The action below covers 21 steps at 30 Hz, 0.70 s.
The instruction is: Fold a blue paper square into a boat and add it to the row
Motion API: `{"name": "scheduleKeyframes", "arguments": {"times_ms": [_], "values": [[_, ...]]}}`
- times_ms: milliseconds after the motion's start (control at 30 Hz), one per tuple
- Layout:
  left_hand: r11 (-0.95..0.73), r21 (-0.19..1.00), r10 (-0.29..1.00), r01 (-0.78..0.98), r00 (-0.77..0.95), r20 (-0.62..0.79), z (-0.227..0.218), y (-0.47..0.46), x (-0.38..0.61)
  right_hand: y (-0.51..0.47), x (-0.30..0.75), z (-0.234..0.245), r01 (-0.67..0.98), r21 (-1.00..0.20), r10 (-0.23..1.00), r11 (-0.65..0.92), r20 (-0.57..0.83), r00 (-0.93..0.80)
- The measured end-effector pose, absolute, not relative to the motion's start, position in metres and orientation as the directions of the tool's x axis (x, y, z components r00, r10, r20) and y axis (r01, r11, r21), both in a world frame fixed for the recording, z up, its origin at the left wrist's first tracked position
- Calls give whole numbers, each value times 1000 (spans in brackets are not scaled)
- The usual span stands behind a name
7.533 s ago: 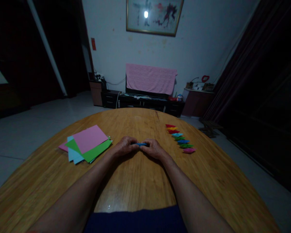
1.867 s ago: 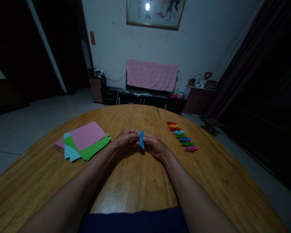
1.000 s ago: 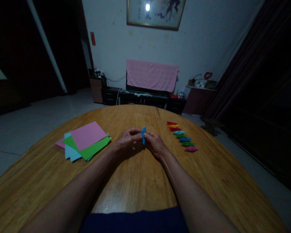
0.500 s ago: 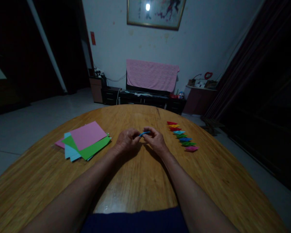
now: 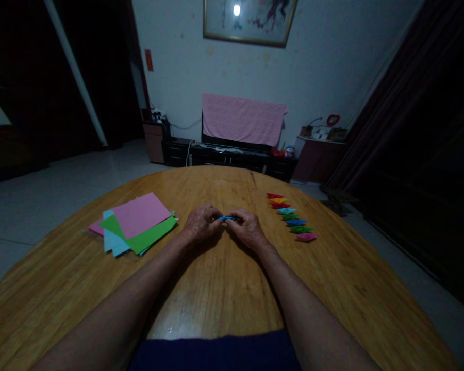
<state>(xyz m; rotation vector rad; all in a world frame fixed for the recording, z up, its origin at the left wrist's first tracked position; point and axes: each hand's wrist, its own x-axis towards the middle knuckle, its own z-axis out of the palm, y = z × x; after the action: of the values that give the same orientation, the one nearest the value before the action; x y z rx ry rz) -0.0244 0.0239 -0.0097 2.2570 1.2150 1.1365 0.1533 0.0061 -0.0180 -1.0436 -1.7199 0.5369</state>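
Note:
A small folded piece of blue paper [image 5: 228, 218] is pinched between my left hand [image 5: 202, 224] and my right hand [image 5: 248, 230]. It lies nearly level, and the fingers hide most of it. Both hands hover just above the wooden table [image 5: 220, 288], near its middle. To the left of my left hand lies a loose stack of coloured paper [image 5: 139, 222], with a pink sheet on top and green and light blue sheets beneath. A row of several small folded paper shapes [image 5: 290, 216] lies to the right of my right hand.
The oval wooden table ends in a curved edge, with a tiled floor beyond it. Further off stand a low black cabinet with a pink cloth draped over a screen, a side cabinet, dark curtains and a framed picture.
The blue paper has turned from nearly upright to nearly level. My hands have come closer together around it, and the fingers now cover more of it.

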Motion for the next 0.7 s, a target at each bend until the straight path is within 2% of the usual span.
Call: {"name": "scheduleKeyframes", "arguments": {"times_ms": [133,333,533,700], "values": [[-597,613,801,518,335,496,-10,23,-26,6,153,-20,350,-799,866,489,492,-87],[-627,448,764,637,389,515,-15,24,-27,4,154,-23,348,-827,895,441,433,-104],[-607,531,789,592,372,488,-11,21,-27,8,156,-29,359,-841,913,406,390,-120],[-647,423,748,635,418,515,-10,20,-28,10,157,-32,347,-840,908,418,401,-123]]}}
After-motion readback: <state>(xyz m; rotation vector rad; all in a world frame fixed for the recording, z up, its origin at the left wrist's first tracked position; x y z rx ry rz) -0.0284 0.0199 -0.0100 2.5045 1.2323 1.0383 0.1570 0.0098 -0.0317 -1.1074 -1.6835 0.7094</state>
